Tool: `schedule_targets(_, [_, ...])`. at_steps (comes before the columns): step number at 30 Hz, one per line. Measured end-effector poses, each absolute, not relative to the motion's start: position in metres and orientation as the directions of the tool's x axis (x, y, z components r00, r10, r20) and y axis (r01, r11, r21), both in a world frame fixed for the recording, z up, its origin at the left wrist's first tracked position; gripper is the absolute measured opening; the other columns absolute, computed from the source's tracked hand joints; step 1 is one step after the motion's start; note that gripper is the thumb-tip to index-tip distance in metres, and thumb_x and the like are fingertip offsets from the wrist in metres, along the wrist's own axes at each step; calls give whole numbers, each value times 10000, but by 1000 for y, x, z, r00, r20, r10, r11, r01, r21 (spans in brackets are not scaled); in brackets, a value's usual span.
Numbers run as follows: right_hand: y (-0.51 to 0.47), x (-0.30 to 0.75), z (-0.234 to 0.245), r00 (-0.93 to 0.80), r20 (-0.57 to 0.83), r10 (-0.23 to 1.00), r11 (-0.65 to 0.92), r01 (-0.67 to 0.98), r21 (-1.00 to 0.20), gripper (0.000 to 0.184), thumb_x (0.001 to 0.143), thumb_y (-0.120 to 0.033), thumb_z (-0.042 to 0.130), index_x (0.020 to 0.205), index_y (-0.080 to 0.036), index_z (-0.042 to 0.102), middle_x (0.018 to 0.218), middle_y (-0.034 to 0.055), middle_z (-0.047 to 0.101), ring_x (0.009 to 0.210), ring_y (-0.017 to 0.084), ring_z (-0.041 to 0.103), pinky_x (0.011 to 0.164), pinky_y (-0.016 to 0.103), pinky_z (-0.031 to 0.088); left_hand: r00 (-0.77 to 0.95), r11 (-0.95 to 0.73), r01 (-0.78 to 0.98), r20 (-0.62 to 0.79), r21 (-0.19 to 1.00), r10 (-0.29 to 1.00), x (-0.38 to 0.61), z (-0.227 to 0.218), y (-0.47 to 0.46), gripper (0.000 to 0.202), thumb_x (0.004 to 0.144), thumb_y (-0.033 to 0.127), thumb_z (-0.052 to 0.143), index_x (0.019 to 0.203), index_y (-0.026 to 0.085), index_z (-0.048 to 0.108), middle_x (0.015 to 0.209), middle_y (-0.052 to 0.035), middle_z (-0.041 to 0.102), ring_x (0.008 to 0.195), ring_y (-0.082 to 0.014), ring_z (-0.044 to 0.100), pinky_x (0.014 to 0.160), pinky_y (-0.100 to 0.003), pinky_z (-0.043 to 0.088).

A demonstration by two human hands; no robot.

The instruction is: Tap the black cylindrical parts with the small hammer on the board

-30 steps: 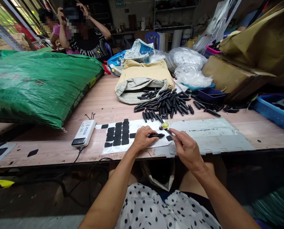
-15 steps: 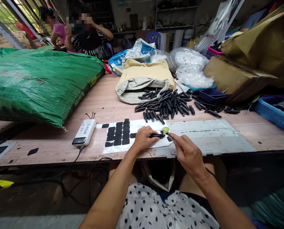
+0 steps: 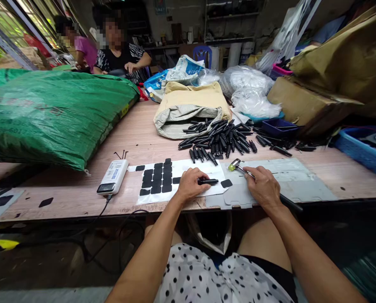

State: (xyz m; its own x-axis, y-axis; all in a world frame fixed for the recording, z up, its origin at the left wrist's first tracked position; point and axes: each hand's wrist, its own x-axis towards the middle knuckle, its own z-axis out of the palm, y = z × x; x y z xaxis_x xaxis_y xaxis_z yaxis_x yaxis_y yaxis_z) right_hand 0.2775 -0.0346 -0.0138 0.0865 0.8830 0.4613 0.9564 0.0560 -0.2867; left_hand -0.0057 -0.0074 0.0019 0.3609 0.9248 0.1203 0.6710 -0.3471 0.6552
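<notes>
My left hand (image 3: 190, 184) is closed on a slim black stick-shaped part (image 3: 208, 182), holding it flat on a white backing sheet (image 3: 178, 179) that carries several black pads (image 3: 158, 178). My right hand (image 3: 263, 187) is wrapped round the handle of a small hammer (image 3: 235, 164) with a metal head and yellow-green face, which rests on a grey sheet (image 3: 279, 181). One loose black pad (image 3: 226, 183) lies between my hands. A pile of the same black parts (image 3: 221, 139) lies just beyond.
A large green sack (image 3: 49, 113) fills the left of the wooden table. A white power bank (image 3: 112, 176) with a cable sits left of the sheet. A tan bag (image 3: 191, 107), plastic bags, cardboard boxes and blue trays (image 3: 361, 147) crowd the far right. Two people sit at the far end.
My right hand has drawn the hammer away to the right and laid it down on the grey sheet. My left hand still holds the black part in place.
</notes>
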Motion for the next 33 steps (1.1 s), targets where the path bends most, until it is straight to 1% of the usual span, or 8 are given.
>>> schedule_targets(6, [-35, 276, -24, 61, 539, 840, 64, 976, -210, 284, 970, -283, 542, 1149, -241, 759, 902, 63, 647, 856, 219, 514, 756, 338, 350, 366, -359, 667, 132, 653, 921, -6, 2, -8, 246, 727, 270, 827, 969, 246, 786, 914, -8, 696, 947, -231, 592, 861, -367, 430])
schedule_targets(14, [-35, 276, -23, 43, 538, 842, 56, 984, -167, 288, 980, -290, 534, 1169, -252, 747, 919, 57, 640, 855, 219, 500, 736, 337, 325, 384, -367, 687, 116, 627, 916, -6, 3, -7, 219, 766, 296, 813, 975, 242, 772, 932, -18, 693, 958, -236, 586, 881, -387, 430])
schedule_targets(17, [-35, 275, -22, 42, 531, 846, 56, 985, -166, 277, 976, -284, 546, 1163, -249, 747, 915, 53, 637, 857, 218, 501, 740, 338, 329, 464, -462, 707, 142, 535, 874, -2, 17, -16, 185, 803, 295, 794, 974, 230, 766, 987, -42, 696, 1005, -255, 578, 900, -408, 426])
schedule_targets(20, [-36, 275, -22, 41, 530, 847, 57, 985, -166, 277, 974, -280, 550, 1168, -250, 745, 921, 54, 638, 861, 218, 502, 743, 340, 334, 636, -627, 647, 147, 435, 758, 5, 40, -41, 151, 843, 301, 761, 973, 225, 756, 1003, -53, 696, 993, -252, 590, 882, -396, 432])
schedule_targets(25, [-36, 275, -22, 48, 532, 845, 48, 985, -164, 277, 977, -278, 548, 1173, -254, 742, 929, 55, 639, 867, 219, 503, 737, 342, 334, 792, -638, 541, -76, 548, 606, 13, 48, -96, 138, 847, 314, 723, 965, 242, 719, 944, -10, 717, 824, -188, 653, 686, -304, 445])
schedule_targets(28, [-36, 275, -22, 48, 533, 845, 52, 984, -171, 274, 974, -277, 552, 1171, -253, 742, 929, 59, 638, 873, 219, 506, 738, 340, 336, 730, -582, 662, -231, 472, 643, 17, 22, -120, 154, 829, 329, 708, 930, 213, 709, 954, -48, 736, 836, -239, 693, 681, -328, 471])
schedule_targets(31, [-36, 275, -22, 53, 533, 845, 52, 982, -180, 271, 971, -269, 555, 1165, -252, 742, 929, 61, 638, 874, 219, 505, 742, 340, 339, 633, -512, 769, -344, 383, 694, 20, 1, -131, 262, 821, 331, 699, 1042, 191, 715, 1043, -109, 741, 869, -296, 716, 711, -369, 505])
schedule_targets(33, [-36, 274, -22, 57, 533, 844, 49, 982, -182, 269, 973, -269, 553, 1163, -252, 743, 927, 60, 638, 876, 219, 504, 746, 341, 341, 653, -479, 746, -367, 462, 663, 21, 3, -128, 370, 786, 339, 744, 1134, 214, 716, 1045, -95, 751, 887, -290, 721, 720, -351, 511])
